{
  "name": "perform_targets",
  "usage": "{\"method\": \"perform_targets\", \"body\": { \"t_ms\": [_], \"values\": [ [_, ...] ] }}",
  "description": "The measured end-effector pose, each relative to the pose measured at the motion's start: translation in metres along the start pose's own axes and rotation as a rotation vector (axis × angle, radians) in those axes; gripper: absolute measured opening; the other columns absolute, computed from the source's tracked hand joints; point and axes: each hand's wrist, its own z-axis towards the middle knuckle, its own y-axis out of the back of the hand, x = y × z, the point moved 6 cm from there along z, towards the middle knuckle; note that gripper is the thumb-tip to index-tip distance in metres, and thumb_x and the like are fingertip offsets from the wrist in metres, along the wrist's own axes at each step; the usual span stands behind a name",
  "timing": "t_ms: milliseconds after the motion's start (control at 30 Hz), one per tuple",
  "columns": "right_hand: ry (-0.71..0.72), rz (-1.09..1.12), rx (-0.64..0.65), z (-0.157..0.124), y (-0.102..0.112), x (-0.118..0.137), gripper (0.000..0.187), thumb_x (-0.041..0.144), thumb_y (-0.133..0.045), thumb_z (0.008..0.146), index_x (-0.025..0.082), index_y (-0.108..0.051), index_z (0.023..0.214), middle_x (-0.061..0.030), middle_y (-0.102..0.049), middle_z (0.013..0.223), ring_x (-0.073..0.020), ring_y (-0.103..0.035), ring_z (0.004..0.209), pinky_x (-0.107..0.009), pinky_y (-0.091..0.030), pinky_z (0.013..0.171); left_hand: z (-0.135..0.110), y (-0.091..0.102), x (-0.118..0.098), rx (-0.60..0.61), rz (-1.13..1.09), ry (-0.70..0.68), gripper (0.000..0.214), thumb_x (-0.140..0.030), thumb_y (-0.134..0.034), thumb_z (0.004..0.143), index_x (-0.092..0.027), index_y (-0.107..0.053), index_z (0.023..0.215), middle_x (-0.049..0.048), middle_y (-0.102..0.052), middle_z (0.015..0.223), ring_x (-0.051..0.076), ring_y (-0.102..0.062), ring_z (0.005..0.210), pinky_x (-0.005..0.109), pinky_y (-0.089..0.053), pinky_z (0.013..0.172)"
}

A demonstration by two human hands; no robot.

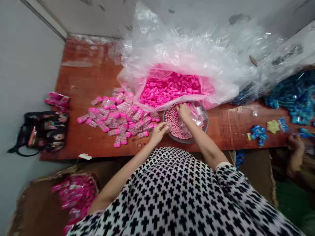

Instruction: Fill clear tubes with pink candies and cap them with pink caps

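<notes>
The right hand (183,111) is the nearer of the two to the centre of the round transparent bowl (208,122). It reaches forward over the near rim and down into the far-left side of the bowl. Its fingers are bunched, but what they grip, if anything, cannot be told. The left hand (158,132) lies at the bowl's near-left rim with fingers loosely curled. Whether it holds anything cannot be told.

The bowl contains pale pink round beads (173,123) and, to the right, small clear plastic packets (198,113). To its left, oblong clear packets with magenta caps (118,114) form a loose heap on the reddish-brown wooden tabletop (95,82), their long axes pointing in mixed directions. Behind the bowl, a transparent plastic bag (197,49) holds magenta plastic caps (169,87). At the right edge, another person's hand (294,147) is apart from scattered blue packets (258,134).
</notes>
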Motion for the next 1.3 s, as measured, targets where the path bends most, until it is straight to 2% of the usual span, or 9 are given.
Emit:
{"method": "perform_targets", "body": {
  "t_ms": [100,200,333,467,567,667,867,1100,1300],
  "values": [
    [0.003,-0.025,0.018,-0.001,-0.001,0.003,0.038,0.041,-0.045,0.086,0.014,-0.065,0.105,-0.0167,-0.055,0.113,-0.0275,-0.056,0.098,-0.038,-0.043,0.082,-0.001,0.004,-0.003,-0.021,0.023,-0.016,0.048,-0.043,-0.071,0.065,-0.016,-0.062,0.104,0.0076,-0.068,0.105,0.02,-0.064,0.089,0.039,-0.053,0.083],
    [0.095,0.06,-0.009,-0.005,0.003,0.0,0.035,0.043,-0.051,0.083,0.015,-0.065,0.099,-0.0133,-0.057,0.11,-0.0249,-0.055,0.099,-0.036,-0.043,0.083,0.0,0.006,-0.007,-0.035,0.028,-0.045,0.048,-0.043,-0.071,0.066,-0.016,-0.063,0.105,0.0081,-0.068,0.106,0.021,-0.064,0.091,0.04,-0.053,0.083],
    [0.3,0.429,-0.043,-0.018,0.016,-0.012,0.034,0.044,-0.051,0.083,0.015,-0.061,0.096,-0.0069,-0.063,0.09,-0.019,-0.058,0.083,-0.033,-0.045,0.079,0.006,0.003,-0.015,-0.011,0.066,-0.091,0.045,-0.043,-0.066,0.071,-0.017,-0.064,0.108,0.0089,-0.067,0.11,0.022,-0.064,0.095,0.039,-0.053,0.082],
    [0.493,0.692,0.002,-0.046,0.036,-0.017,0.037,0.046,-0.055,0.082,0.017,-0.059,0.104,-0.0041,-0.066,0.084,-0.0166,-0.06,0.075,-0.03,-0.047,0.071,0.013,-0.003,-0.026,-0.03,0.337,-0.203,0.038,-0.038,-0.06,0.078,-0.018,-0.065,0.109,0.0079,-0.068,0.11,0.022,-0.064,0.099,0.039,-0.049,0.09],
    [0.671,0.583,-0.031,-0.07,0.052,-0.007,0.034,0.043,-0.057,0.083,0.019,-0.061,0.107,-0.0062,-0.068,0.093,-0.0174,-0.062,0.082,-0.03,-0.047,0.076,0.014,-0.012,-0.034,-0.003,0.535,-0.314,0.032,-0.033,-0.058,0.081,-0.018,-0.067,0.107,0.0073,-0.068,0.111,0.021,-0.062,0.102,0.039,-0.046,0.094],
    [0.797,0.419,-0.039,-0.087,0.054,0.002,0.031,0.041,-0.055,0.086,0.018,-0.064,0.105,-0.0087,-0.069,0.093,-0.0186,-0.063,0.084,-0.031,-0.047,0.078,0.012,-0.021,-0.04,0.039,0.62,-0.403,0.028,-0.031,-0.056,0.083,-0.018,-0.068,0.105,0.0075,-0.069,0.107,0.02,-0.064,0.097,0.036,-0.048,0.089],
    [0.825,0.434,-0.129,-0.099,0.061,0.002,0.03,0.04,-0.051,0.089,0.018,-0.062,0.107,-0.0079,-0.069,0.091,-0.0176,-0.064,0.08,-0.03,-0.049,0.074,0.007,-0.031,-0.062,0.032,0.685,-0.569,0.025,-0.03,-0.055,0.085,-0.018,-0.069,0.101,0.0067,-0.071,0.102,0.018,-0.065,0.092,0.031,-0.049,0.085],
    [0.794,0.329,-0.312,-0.107,0.082,0.01,0.029,0.038,-0.05,0.089,0.016,-0.061,0.104,-0.0099,-0.069,0.086,-0.0197,-0.063,0.078,-0.031,-0.048,0.07,0.007,-0.035,-0.079,0.075,0.719,-0.596,0.026,-0.03,-0.055,0.085,-0.019,-0.069,0.103,0.0068,-0.071,0.103,0.018,-0.065,0.094,0.031,-0.049,0.085],
    [0.836,0.421,-0.216,-0.104,0.079,0.014,0.024,0.037,-0.051,0.089,0.018,-0.06,0.101,-0.007,-0.067,0.085,-0.0173,-0.062,0.076,-0.029,-0.047,0.069,0.006,-0.034,-0.074,0.06,0.709,-0.615,0.025,-0.032,-0.055,0.085,-0.019,-0.07,0.099,0.0071,-0.071,0.101,0.018,-0.066,0.092,0.031,-0.051,0.083]
  ]
}}
